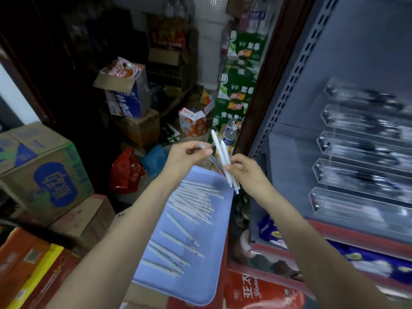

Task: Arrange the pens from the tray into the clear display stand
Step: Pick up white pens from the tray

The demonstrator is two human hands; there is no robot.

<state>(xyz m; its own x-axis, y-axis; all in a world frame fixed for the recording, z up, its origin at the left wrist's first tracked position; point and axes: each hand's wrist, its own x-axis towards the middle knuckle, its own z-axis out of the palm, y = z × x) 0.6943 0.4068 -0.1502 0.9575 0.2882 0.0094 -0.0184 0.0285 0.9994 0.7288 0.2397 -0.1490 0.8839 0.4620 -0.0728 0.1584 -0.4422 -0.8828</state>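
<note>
Now, grip: right hand (244, 172) pinches white pens (223, 157); left hand (189, 156) pinches a thin clear pen (215, 162)
Pens left: many — lying on the blue tray (200, 291) below
Stand: clear display stand (356, 166) to the right — blurred

A blue tray (200, 284) sits on top of boxes — a red box (256, 293) is under its near right corner. White pens (191, 204) lie right on the tray, a tight bunch at the far end and a few spread apart nearer. On the right, a grey shelf (287, 157) holds a clear display stand (356, 170) with five long rows — blurry dark things lie in them. The floor (178, 139) further back carries cardboard boxes (44, 175), a red bag (126, 172) and a blue bag (155, 160).
</note>
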